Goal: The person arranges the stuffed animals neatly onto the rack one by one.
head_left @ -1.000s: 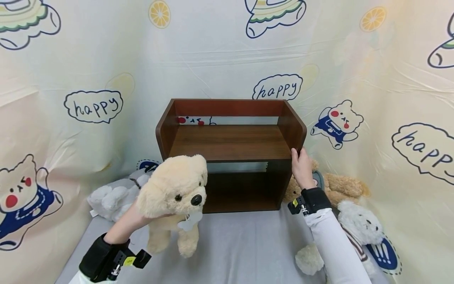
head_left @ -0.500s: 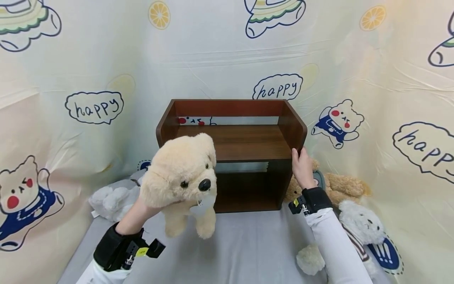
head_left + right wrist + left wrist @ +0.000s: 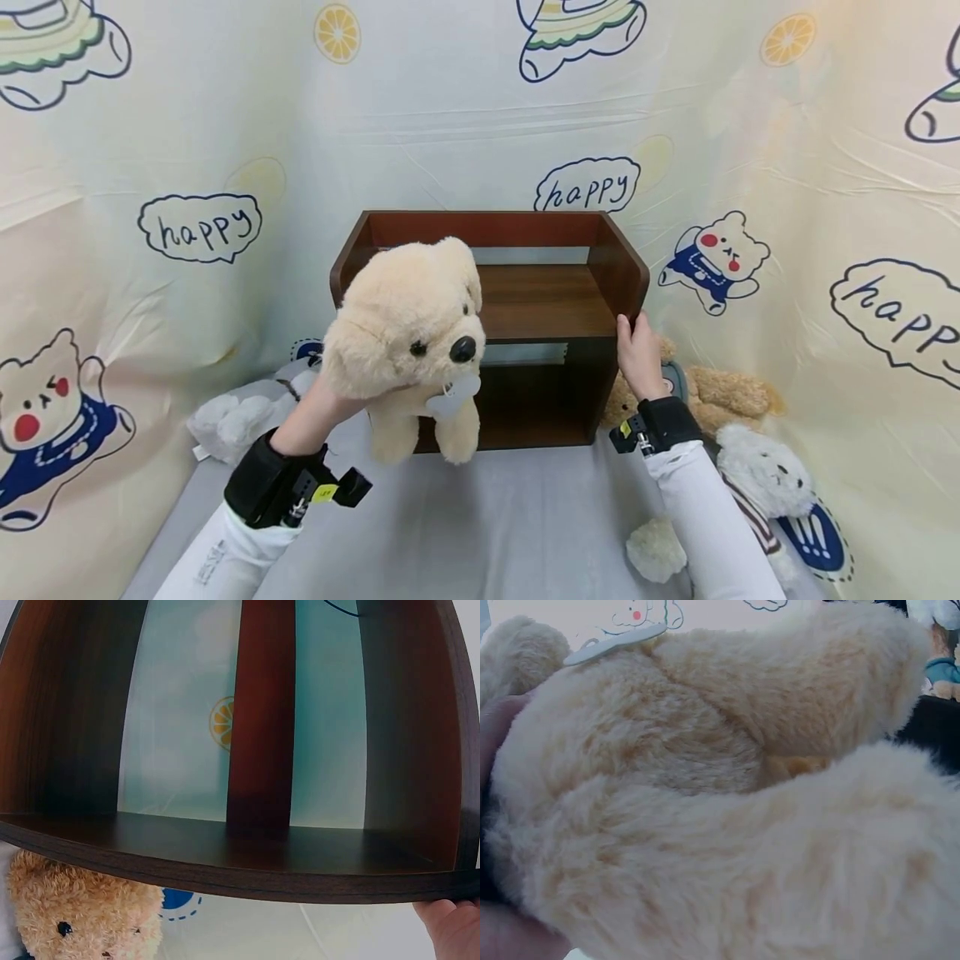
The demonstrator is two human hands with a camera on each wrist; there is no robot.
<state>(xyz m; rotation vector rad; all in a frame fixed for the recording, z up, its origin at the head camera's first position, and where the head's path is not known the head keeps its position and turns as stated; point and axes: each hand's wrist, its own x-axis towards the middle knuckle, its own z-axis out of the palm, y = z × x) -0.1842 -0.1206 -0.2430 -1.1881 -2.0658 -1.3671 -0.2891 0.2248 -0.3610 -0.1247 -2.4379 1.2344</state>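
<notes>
A cream plush dog (image 3: 405, 333) with a black nose and a pale tag at its neck is held up in front of the shelf's left half. My left hand (image 3: 330, 408) grips it from behind and below the head; most of the fingers are hidden by fur. The dog's belly and legs fill the left wrist view. A dark brown two-tier wooden shelf (image 3: 540, 304) stands on the grey cloth. My right hand (image 3: 641, 358) holds the front edge of its right side panel at middle-board height. In the right wrist view, fingers (image 3: 442, 919) touch that panel.
A grey-white plush (image 3: 243, 421) lies left of the shelf. On the right are a brown teddy bear (image 3: 723, 396) beside the shelf and a white plush (image 3: 761, 471) partly behind my right forearm. Grey cloth (image 3: 517, 525) covers the surface; a printed curtain (image 3: 450, 125) hangs behind.
My left hand has carried the plush dog up and to the right, from the shelf's lower left corner to before its left half. The right hand and shelf have stayed put.
</notes>
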